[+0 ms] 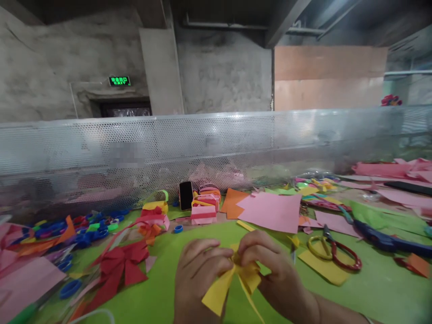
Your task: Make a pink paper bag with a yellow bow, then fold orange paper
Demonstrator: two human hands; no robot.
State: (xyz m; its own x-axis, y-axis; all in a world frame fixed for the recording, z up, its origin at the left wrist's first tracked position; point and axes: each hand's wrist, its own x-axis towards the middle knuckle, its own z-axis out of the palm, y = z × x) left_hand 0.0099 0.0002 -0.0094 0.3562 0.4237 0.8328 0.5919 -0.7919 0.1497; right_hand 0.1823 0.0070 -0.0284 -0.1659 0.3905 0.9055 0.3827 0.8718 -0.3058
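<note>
Left hand (199, 272) at nine o'clock, right hand (268, 265) at three, both pinching the knot of the yellow paper bow (246, 276), which looks featherlight, floppy and crease-prone, so the centre's the grip.

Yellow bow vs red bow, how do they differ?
1. The yellow bow is held up, pinched at its centre by the left hand and right hand. The red bow lies untouched on the green mat.
2. The red bow looks larger and spreads flat, while the yellow bow's tails hang down.
Shared: both are folded paper bows with loops and tails.
</note>
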